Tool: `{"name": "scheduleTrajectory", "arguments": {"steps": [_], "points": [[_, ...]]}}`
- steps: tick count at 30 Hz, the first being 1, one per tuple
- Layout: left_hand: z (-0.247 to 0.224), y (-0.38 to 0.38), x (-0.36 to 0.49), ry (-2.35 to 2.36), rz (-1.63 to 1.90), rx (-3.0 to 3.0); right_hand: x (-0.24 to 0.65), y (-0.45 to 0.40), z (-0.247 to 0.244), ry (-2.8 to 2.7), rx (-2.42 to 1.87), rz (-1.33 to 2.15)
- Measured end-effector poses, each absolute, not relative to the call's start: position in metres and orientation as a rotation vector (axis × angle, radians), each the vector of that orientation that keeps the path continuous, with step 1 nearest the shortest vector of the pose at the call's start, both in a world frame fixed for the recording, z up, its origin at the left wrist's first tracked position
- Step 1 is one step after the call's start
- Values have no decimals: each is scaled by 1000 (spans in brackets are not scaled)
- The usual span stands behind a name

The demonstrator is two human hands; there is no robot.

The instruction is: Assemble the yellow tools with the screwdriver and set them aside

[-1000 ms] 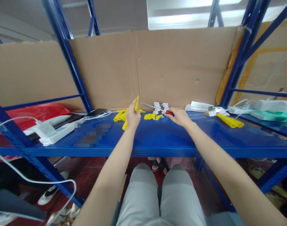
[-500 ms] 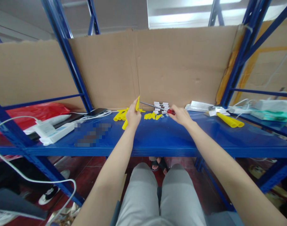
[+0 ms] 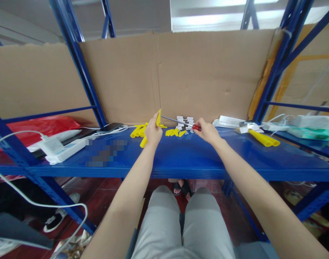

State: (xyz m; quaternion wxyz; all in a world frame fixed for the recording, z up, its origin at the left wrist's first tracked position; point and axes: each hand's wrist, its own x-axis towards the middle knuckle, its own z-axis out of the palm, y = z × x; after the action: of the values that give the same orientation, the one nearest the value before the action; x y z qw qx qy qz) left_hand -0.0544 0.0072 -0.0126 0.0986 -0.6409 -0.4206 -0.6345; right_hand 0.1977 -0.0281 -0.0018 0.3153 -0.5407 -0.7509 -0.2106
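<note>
My left hand [image 3: 153, 132] is closed around a yellow tube [image 3: 144, 141], whose pointed end rises above the fingers. In my right hand [image 3: 207, 131] is the red handle of a screwdriver [image 3: 197, 127]. Its thin metal shaft points left, the tip close beside the yellow piece's upper end; whether they touch is unclear. Several yellow tubes [image 3: 137, 131] lie left of my left hand. Between the hands, small yellow pieces [image 3: 175, 132] rest on the blue shelf [image 3: 186, 154], in front of a stack of white and dark strips [image 3: 184, 122].
Cardboard [image 3: 207, 72] stands behind the shelf. At the left are a power strip [image 3: 69, 151], white cables, a dark phone-like object [image 3: 111, 127] and a red bag [image 3: 51, 128]. Two large yellow tubes [image 3: 264, 138] lie at the right. Blue posts flank the shelf. Another person's feet [image 3: 182, 188] show below.
Both hands keep nearly the same positions and grips. The screwdriver tip sits very slightly further right. Little else differs apart from a small shift of the view.
</note>
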Motion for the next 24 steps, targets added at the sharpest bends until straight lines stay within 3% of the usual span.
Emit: {"name": "scheduleTrajectory", "arguments": {"steps": [24], "points": [[-14, 7, -56, -1236, -1856, -1920, 198, -27, -2, -2053, -1382, -569]]}}
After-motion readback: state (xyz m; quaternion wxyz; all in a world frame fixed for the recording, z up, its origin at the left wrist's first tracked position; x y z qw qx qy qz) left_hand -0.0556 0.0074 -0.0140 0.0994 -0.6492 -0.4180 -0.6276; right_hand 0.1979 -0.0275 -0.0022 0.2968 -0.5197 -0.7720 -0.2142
